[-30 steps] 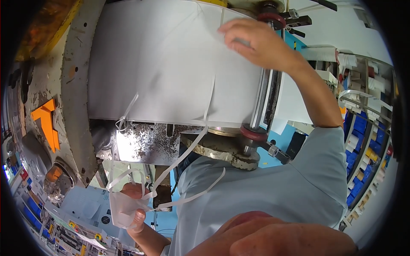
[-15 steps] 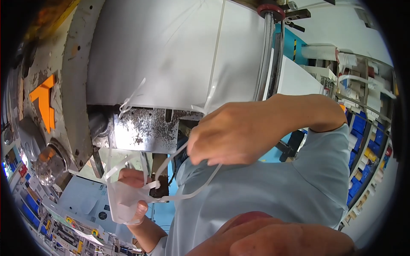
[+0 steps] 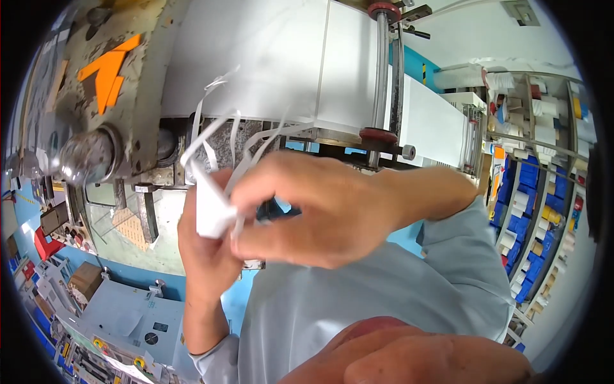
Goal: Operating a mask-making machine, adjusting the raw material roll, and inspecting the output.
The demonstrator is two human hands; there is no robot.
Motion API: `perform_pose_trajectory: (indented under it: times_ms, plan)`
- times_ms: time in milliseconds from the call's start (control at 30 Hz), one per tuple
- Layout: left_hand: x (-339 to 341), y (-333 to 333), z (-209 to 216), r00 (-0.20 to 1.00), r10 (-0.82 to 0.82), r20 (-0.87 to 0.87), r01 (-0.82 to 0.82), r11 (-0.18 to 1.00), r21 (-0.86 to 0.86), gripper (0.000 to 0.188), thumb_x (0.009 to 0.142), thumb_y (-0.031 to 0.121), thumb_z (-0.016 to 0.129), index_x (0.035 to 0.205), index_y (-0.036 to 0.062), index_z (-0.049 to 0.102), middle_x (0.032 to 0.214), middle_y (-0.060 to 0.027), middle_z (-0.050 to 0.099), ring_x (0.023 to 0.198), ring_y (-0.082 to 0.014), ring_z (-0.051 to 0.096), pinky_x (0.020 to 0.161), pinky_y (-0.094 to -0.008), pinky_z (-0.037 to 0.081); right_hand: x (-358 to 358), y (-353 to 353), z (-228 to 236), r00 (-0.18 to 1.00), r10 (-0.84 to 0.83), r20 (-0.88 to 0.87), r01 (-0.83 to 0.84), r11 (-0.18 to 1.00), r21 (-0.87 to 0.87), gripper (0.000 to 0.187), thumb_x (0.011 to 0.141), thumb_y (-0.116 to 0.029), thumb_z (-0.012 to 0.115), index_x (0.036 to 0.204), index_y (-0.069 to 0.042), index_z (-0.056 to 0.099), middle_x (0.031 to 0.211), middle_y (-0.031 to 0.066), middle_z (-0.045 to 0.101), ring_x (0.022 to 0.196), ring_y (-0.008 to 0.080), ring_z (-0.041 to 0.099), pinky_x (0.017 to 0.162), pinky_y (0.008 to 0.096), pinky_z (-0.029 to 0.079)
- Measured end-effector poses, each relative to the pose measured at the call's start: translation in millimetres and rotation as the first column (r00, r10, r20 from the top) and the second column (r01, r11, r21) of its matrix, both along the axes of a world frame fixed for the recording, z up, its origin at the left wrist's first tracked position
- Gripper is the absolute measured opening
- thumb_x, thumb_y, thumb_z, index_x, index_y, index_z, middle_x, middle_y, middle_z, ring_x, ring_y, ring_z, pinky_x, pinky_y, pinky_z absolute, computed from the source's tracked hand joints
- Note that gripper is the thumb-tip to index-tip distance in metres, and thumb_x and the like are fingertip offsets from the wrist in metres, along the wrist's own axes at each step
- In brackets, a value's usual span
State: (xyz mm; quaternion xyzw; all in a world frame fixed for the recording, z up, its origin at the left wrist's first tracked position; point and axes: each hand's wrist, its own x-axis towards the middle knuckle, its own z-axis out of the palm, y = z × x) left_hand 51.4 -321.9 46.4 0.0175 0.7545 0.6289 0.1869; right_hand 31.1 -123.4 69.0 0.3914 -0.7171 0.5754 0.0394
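Observation:
Thin white strips [image 3: 197,128] run in loose loops up past my hands, in front of a white sheet [image 3: 268,64]. They gather into a folded white bundle [image 3: 211,208] of the same material. My left hand [image 3: 208,259] is closed around this bundle, its fingers partly hidden behind it. From the right, my right hand [image 3: 320,211] meets it, thumb and fingers pinched on the strips at the bundle's edge. The right hand is slightly blurred. Whether the strips are paper or plastic film I cannot tell.
A worn metal machine frame [image 3: 144,83] with an orange arrow-like sticker [image 3: 105,73] stands at the left, a clear round knob [image 3: 86,157] below it. A metal roller bar [image 3: 382,77] crosses at the upper right. Shelves with blue bins [image 3: 527,198] stand far right.
My left hand has risen with the white bundle. My right hand has come left to it and now pinches strips at its edge. The view has shifted against the machine.

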Motion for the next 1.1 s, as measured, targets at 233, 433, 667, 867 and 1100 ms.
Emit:
perform_pose_trajectory:
  times_ms: [233,433,667,867,1100]
  plan:
    - [-16.0,-9.8,-15.4,0.844,-0.242,-0.478,0.017,0.904,-0.428,0.039,0.075,0.000,0.061,0.114,0.0001,0.054,0.098,-0.0211,0.060,0.085,-0.0428,0.061,0.072,-0.0442,0.050,64.7,-31.0,-36.3,0.897,-0.428,0.109,0.410,0.899,0.157,0.039,0.078,0.000,0.070,0.114,-0.001,0.057,0.119,0.0163,0.046,0.102,0.0235,0.058,0.089,0.0340,0.050]
    - [-26.4,-0.3,-41.2,0.728,-0.461,-0.507,0.050,0.774,-0.631,0.066,0.073,-0.002,0.059,0.135,0.0069,0.039,0.110,-0.0215,0.054,0.083,-0.0414,0.063,0.069,-0.0462,0.053,96.5,-40.3,-104.1,0.613,-0.245,0.751,0.604,0.758,-0.246,0.032,0.093,-0.002,0.054,0.125,-0.001,0.049,0.122,0.0083,0.052,0.107,0.0155,0.055,0.094,0.0313,0.046]
    - [-40.3,8.5,-65.6,0.571,-0.657,-0.492,0.080,0.641,-0.763,0.040,0.069,0.009,0.071,0.105,0.0010,0.056,0.108,-0.0191,0.050,0.098,-0.0375,0.056,0.077,-0.0430,0.052,66.8,-48.7,-89.0,0.777,-0.588,-0.226,0.611,0.790,0.047,0.009,0.086,0.002,0.059,0.091,-0.001,0.066,0.092,0.0107,0.062,0.078,0.0224,0.062,0.067,0.0290,0.050]
    - [-45.2,6.3,-74.4,0.620,-0.652,-0.435,0.283,0.704,-0.652,0.068,0.062,0.019,0.082,0.120,0.0030,0.050,0.116,-0.0200,0.050,0.107,-0.0378,0.052,0.091,-0.0414,0.045,31.2,-58.2,-123.4,0.608,-0.789,0.089,0.792,0.611,0.011,0.008,0.082,0.001,0.062,0.090,-0.001,0.063,0.087,0.0084,0.058,0.070,0.0146,0.060,0.061,0.0264,0.048]
    - [-38.8,-12.8,-60.1,0.569,-0.683,-0.457,0.423,0.720,-0.550,0.087,0.061,0.016,0.082,0.136,0.0044,0.041,0.126,-0.0176,0.050,0.116,-0.0335,0.051,0.097,-0.0384,0.043,36.2,-75.0,-136.6,0.515,-0.845,-0.142,0.854,0.520,0.007,0.013,0.069,0.004,0.064,0.079,-0.004,0.062,0.087,0.0123,0.057,0.081,0.0301,0.059,0.067,0.0360,0.049]
